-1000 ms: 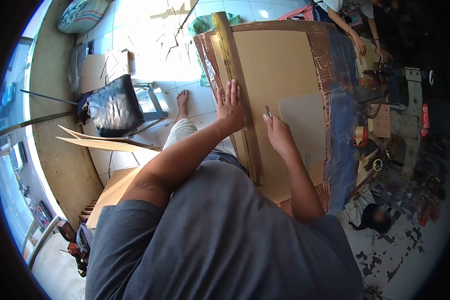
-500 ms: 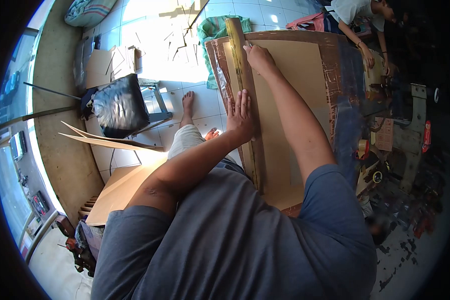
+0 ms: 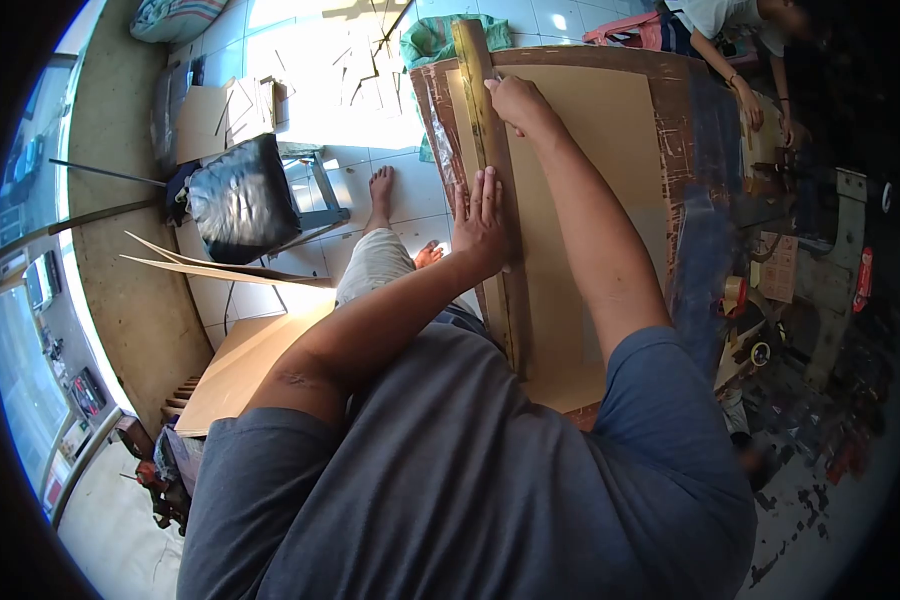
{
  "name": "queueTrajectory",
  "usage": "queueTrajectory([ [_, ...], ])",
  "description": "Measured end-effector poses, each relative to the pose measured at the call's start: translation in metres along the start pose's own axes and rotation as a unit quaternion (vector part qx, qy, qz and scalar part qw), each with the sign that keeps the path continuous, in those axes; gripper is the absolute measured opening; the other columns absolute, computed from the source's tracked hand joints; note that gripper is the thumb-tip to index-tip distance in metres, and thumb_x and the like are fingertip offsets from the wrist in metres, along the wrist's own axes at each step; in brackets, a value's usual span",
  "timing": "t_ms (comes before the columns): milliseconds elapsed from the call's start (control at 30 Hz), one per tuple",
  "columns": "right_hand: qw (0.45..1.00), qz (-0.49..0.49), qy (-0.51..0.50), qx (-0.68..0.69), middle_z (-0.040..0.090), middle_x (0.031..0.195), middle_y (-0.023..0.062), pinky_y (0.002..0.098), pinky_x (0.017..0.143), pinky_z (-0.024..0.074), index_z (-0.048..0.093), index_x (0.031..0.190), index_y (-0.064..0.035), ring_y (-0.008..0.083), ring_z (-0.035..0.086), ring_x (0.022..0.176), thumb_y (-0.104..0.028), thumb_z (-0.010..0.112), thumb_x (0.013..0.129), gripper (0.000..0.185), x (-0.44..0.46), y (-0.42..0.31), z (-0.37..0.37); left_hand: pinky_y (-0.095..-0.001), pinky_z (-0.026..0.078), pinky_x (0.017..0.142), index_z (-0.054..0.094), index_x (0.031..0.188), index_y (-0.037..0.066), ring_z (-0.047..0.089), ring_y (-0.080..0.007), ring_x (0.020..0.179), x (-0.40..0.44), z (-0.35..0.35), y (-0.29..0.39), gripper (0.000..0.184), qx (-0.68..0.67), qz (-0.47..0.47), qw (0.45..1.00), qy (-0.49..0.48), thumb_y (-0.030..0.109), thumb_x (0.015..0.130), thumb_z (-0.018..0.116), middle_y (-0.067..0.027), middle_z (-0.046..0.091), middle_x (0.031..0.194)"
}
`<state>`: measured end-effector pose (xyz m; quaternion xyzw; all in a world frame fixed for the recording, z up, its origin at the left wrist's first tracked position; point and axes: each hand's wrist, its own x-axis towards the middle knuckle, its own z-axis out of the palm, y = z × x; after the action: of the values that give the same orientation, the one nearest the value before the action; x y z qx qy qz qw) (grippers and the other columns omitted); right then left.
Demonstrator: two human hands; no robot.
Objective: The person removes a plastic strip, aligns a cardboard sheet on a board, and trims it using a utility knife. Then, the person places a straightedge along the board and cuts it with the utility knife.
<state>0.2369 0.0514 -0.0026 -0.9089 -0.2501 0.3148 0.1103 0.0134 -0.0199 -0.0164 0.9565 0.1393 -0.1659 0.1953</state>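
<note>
A long, worn wooden straightedge [image 3: 473, 95] with yellowish marks lies lengthwise over a tan sheet of board [image 3: 595, 150]. My left hand [image 3: 481, 225] presses flat on the straightedge, fingers stretched out towards its far end. Farther up, my right hand [image 3: 523, 105] is closed beside the straightedge's right edge, over the sheet. Whatever its fingers grip is mostly hidden; only a small pale tip shows near the edge. Beneath the sheet is a brown, scuffed work surface [image 3: 675, 120].
A black-covered seat [image 3: 240, 200] stands on the tiled floor at left, near thin bent sheets [image 3: 205, 267] and a larger board [image 3: 255, 365]. Offcuts lie in bright sunlight beyond. Another person's hand [image 3: 748, 105] is at the upper right, above a metal bracket [image 3: 838, 290].
The view has shifted slightly, so the table sits a little higher in it. My right hand stays along the straightedge with its fingers turned slightly; my left hand keeps its place.
</note>
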Motion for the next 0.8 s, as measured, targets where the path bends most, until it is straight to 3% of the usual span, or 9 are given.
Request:
queueTrajectory([
  [200,1.0,-0.022,-0.009,-0.011,0.068,0.107,0.0345,0.0542,0.095,0.052,0.072,0.104,0.0055,0.0505,0.065,0.106,-0.041,0.046,0.105,0.053,-0.066,0.037,0.02,-0.0592,0.003,0.125,0.012,0.159,-0.009,-0.005,-0.0402,0.158,-0.001,-0.009,0.001,0.138,-0.018,-0.014,0.999,-0.024,0.056,0.064,0.088,-0.0271,-0.003,0.169],
  [367,0.996,-0.074,0.041,-0.017,0.066,0.088,0.0339,0.0578,0.079,0.0521,0.065,0.095,0.0077,0.0532,0.065,0.09,-0.04,0.047,0.107,0.052,-0.172,0.092,0.059,-0.0594,0.003,0.125,0.013,0.159,-0.01,-0.003,-0.041,0.158,0.002,-0.003,0.0,0.137,-0.022,-0.009,1.0,-0.006,0.057,0.064,0.087,-0.0273,-0.001,0.169],
  [500,0.996,0.063,-0.065,-0.018,0.069,0.096,0.0313,0.0576,0.083,0.0526,0.064,0.103,0.0038,0.0498,0.067,0.093,-0.038,0.048,0.107,0.045,-0.261,0.121,0.077,-0.0604,0.003,0.125,0.014,0.158,-0.011,-0.003,-0.0419,0.158,0.002,0.004,-0.003,0.137,-0.02,-0.002,1.0,0.007,0.06,0.065,0.086,-0.0292,-0.002,0.168],
  [600,0.996,0.052,-0.065,0.013,0.068,0.097,0.0313,0.0566,0.082,0.0503,0.06,0.105,0.0071,0.0503,0.066,0.095,-0.039,0.046,0.108,0.048,-0.323,0.145,0.091,-0.0609,0.004,0.124,0.013,0.158,-0.012,-0.004,-0.0423,0.158,-0.001,-0.003,-0.003,0.139,0.0,0.017,1.0,0.002,0.062,0.065,0.085,-0.0307,-0.003,0.168],
  [767,0.978,0.16,-0.132,0.01,0.071,0.098,0.0266,0.0556,0.083,0.0516,0.059,0.115,-0.0007,0.0452,0.069,0.093,-0.042,0.045,0.107,0.044,-0.387,0.164,0.093,-0.0622,0.004,0.124,0.01,0.158,-0.012,-0.005,-0.0427,0.157,-0.001,-0.008,-0.004,0.137,0.005,0.029,0.999,-0.016,0.061,0.069,0.084,-0.0311,-0.005,0.168],
  [800,0.979,0.172,-0.103,0.036,0.071,0.1,0.0264,0.0556,0.084,0.0514,0.059,0.117,-0.002,0.0445,0.069,0.097,-0.047,0.044,0.107,0.049,-0.394,0.17,0.097,-0.0622,0.004,0.124,0.009,0.158,-0.012,-0.005,-0.0428,0.157,-0.004,-0.016,-0.004,0.136,0.005,0.028,0.999,-0.031,0.06,0.071,0.083,-0.0312,-0.005,0.168],
])
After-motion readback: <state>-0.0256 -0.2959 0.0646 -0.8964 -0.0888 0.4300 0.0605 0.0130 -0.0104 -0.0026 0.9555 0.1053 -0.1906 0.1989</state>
